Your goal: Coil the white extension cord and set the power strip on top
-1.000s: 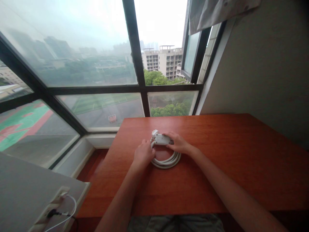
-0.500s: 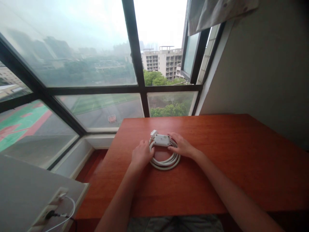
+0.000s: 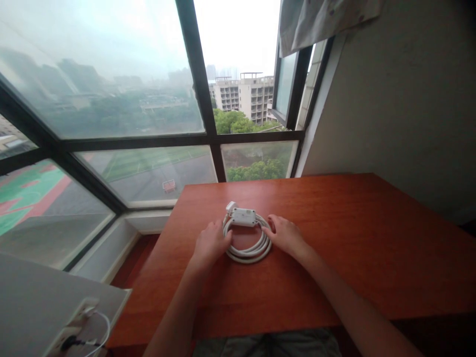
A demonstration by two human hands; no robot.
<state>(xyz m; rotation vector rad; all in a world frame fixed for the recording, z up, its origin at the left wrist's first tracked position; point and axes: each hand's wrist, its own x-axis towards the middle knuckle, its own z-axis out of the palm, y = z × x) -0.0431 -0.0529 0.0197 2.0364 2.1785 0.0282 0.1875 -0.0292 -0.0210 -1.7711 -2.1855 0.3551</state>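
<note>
A white coiled extension cord [image 3: 254,255] lies on the reddish-brown wooden table in front of me. Its white rectangular box [image 3: 243,217] rests across the far side of the loops, with a white plug [image 3: 231,206] beside it at the far left. My left hand [image 3: 213,241] is closed round the left side of the coil, thumb inside the loop and fingers outside. At the right side, my right hand [image 3: 286,235] has the loops between its thumb and bent fingers. The undersides of both hands are hidden.
The wooden table [image 3: 357,248] reaches to the wall [image 3: 390,109] on the right. Dark-framed windows [image 3: 137,144] stand behind it, one pane open, with a cloth [image 3: 323,22] hanging above. At lower left, a low partition has sockets [image 3: 72,327] with plugged-in cables.
My right hand has shifted from the box's right end to the right side of the coil. My left hand keeps its place on the loops. The view has turned slightly right.
</note>
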